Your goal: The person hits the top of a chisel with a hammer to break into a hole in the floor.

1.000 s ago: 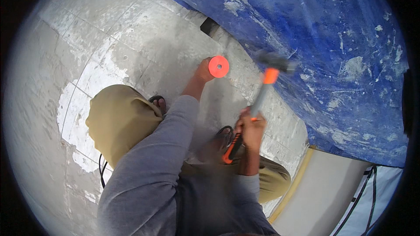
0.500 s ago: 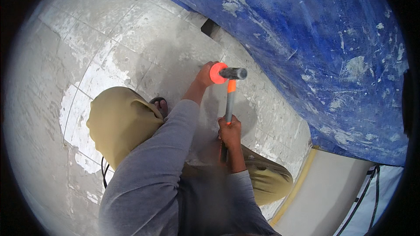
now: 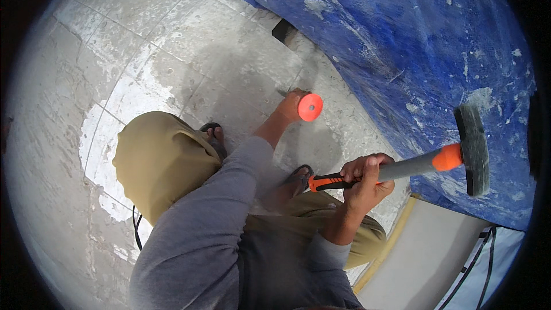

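Observation:
My left hand (image 3: 288, 108) is closed round a chisel (image 3: 310, 108) with a round orange guard. The guard faces up towards me, with the grey striking end at its centre. Most of the shaft is hidden by my fingers, and whether its tip touches the floor cannot be seen. In my right hand (image 3: 366, 182) is a club hammer (image 3: 422, 163), gripped midway along its grey, orange and black handle. Its dark, dusty metal head (image 3: 473, 150) is swung out to the right, well apart from the chisel.
Pale tiles with white patches cover the floor (image 3: 229, 34). A paint-spotted blue tarp (image 3: 390, 40) slopes along the far right. A dark block (image 3: 280, 30) sits at its edge. My sandalled feet and bent knees flank the work. Dark cords (image 3: 479, 264) hang at lower right.
The hammer has swung away from the chisel, out to the right, its head turning sideways. My right hand has moved right with it. The chisel's guard appears slightly lower and further right.

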